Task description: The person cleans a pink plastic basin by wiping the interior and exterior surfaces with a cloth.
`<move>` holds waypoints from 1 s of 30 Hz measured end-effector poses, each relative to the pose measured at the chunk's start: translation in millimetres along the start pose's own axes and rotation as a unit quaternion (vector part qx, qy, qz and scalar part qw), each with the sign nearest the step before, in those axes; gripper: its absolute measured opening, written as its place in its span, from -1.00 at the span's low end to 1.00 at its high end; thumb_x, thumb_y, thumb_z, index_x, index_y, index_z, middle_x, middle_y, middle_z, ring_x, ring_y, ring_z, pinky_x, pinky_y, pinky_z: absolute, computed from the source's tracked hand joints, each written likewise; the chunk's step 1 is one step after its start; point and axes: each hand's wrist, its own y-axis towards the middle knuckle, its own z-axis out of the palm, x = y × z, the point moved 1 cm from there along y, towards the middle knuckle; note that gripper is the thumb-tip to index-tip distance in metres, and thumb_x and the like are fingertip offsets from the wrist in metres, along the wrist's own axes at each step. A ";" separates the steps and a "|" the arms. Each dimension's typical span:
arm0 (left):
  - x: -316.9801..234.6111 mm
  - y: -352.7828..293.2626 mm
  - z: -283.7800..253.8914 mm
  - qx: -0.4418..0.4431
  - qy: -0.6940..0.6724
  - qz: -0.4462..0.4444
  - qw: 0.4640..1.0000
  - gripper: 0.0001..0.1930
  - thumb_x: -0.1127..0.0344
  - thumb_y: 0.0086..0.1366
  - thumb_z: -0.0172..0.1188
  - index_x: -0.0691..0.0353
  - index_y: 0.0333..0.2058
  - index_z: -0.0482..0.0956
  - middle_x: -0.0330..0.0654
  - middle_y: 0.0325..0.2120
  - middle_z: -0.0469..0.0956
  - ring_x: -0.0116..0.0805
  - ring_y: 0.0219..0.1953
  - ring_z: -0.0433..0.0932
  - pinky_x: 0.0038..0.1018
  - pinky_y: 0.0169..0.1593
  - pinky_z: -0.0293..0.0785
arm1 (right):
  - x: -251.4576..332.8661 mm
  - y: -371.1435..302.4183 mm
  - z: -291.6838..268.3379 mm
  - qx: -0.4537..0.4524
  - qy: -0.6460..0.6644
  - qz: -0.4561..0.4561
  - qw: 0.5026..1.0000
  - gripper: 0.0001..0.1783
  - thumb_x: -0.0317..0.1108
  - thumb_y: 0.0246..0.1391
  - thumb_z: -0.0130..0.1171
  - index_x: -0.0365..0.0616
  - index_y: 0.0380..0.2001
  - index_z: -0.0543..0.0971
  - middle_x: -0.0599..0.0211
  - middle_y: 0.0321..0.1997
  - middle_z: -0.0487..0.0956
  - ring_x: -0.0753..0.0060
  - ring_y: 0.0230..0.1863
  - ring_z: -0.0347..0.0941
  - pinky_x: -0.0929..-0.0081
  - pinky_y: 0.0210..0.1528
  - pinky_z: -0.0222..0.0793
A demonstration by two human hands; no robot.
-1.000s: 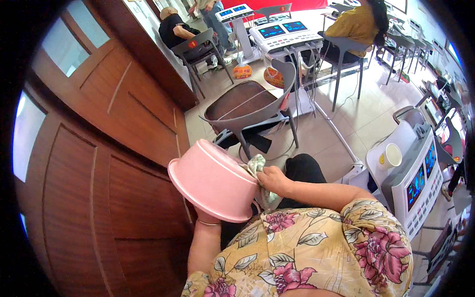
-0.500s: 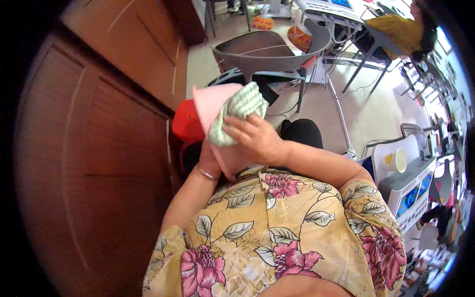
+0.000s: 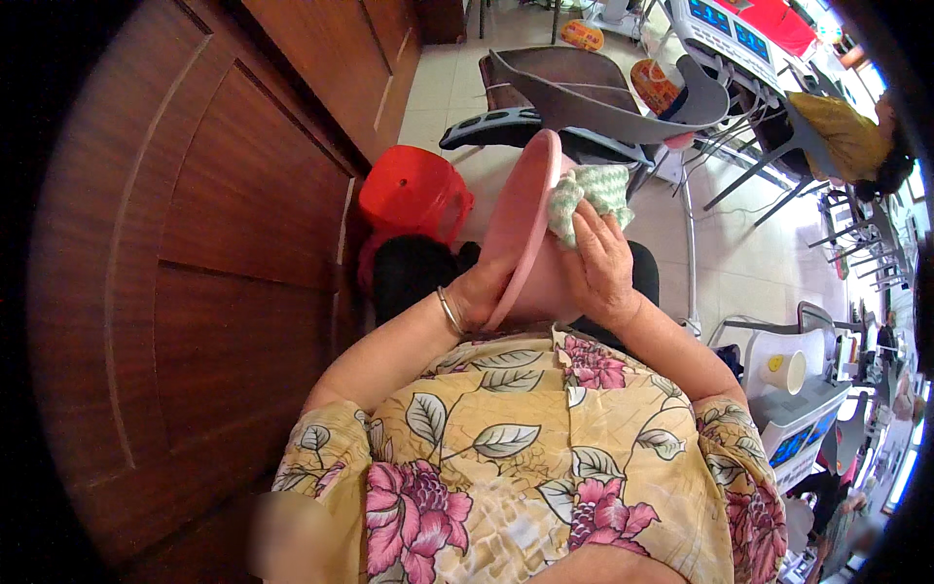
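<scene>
A pink plastic bucket (image 3: 516,214) is tilted on its side in front of my body, its open mouth turned to the left. My left hand (image 3: 482,294) is closed on its near rim, thumb side toward the opening; some fingers are hidden. With my right hand (image 3: 605,265) I press a folded green-and-white patterned cloth (image 3: 593,198) against the bucket's outer wall, just right of the rim. The fingers lie over the cloth.
A red plastic bucket (image 3: 411,190) stands left, beside brown wooden doors (image 3: 243,224). Ahead is a grey chair (image 3: 623,102). At right, a paper cup (image 3: 784,372) sits near a device with blue displays (image 3: 806,440). A person in yellow (image 3: 842,136) is at far right.
The bucket has turned so its mouth shows more. Cloth and right hand have shifted right along its outside. The view has swung, and the red bucket shows more fully.
</scene>
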 end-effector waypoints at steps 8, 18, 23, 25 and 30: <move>2.1 -2.8 18.2 -0.054 0.073 0.036 0.995 -0.41 -0.02 0.38 -0.10 0.30 0.22 0.19 0.03 0.12 0.36 -0.16 0.12 0.42 -0.24 0.18 0.35 | -46.2 34.1 -4.2 0.044 0.067 0.214 0.974 -0.69 -0.38 0.15 -0.01 -0.18 -0.05 0.50 0.01 -0.01 0.51 -0.08 0.01 0.42 0.23 0.05 0.33; -14.8 -16.9 -13.7 -0.101 0.176 0.163 0.966 -0.56 0.07 0.40 -0.07 0.35 -0.03 0.47 -0.13 -0.12 0.55 -0.36 -0.09 0.55 -0.42 0.01 0.45 | 10.1 -5.7 9.2 0.063 0.019 -0.093 0.993 -0.52 -0.42 -0.34 0.23 -0.25 -0.19 0.52 0.05 0.01 0.50 0.08 -0.17 0.43 0.23 -0.04 0.35; -5.4 -25.4 3.3 -0.125 0.266 0.181 0.939 -0.65 0.25 0.31 0.07 0.38 -0.04 0.47 -0.15 -0.17 0.56 -0.39 -0.14 0.54 -0.45 -0.03 0.45 | 2.7 6.8 -7.1 0.053 0.071 -0.042 0.995 -0.52 -0.53 -0.27 0.17 -0.09 -0.13 0.53 0.25 0.00 0.53 0.03 -0.13 0.44 0.21 -0.04 0.37; -5.7 -25.7 13.7 -0.128 0.341 0.176 0.915 -0.67 0.32 0.26 0.17 0.41 -0.07 0.48 -0.17 -0.21 0.56 -0.43 -0.18 0.54 -0.50 -0.09 0.47 | -13.2 19.7 -8.6 0.028 0.078 -0.020 0.996 -0.58 -0.48 -0.21 0.15 -0.04 -0.15 0.55 0.27 -0.01 0.55 0.06 -0.12 0.44 0.22 -0.02 0.36; -5.3 -23.7 32.1 -0.124 0.366 0.118 0.915 -0.63 0.44 0.13 0.19 0.42 -0.07 0.47 -0.14 -0.20 0.57 -0.44 -0.19 0.53 -0.51 -0.08 0.46 | -88.7 52.4 12.2 0.063 0.085 0.122 0.987 -0.70 -0.29 -0.08 0.07 -0.16 -0.26 0.60 0.06 -0.21 0.58 0.00 -0.23 0.50 0.22 -0.13 0.43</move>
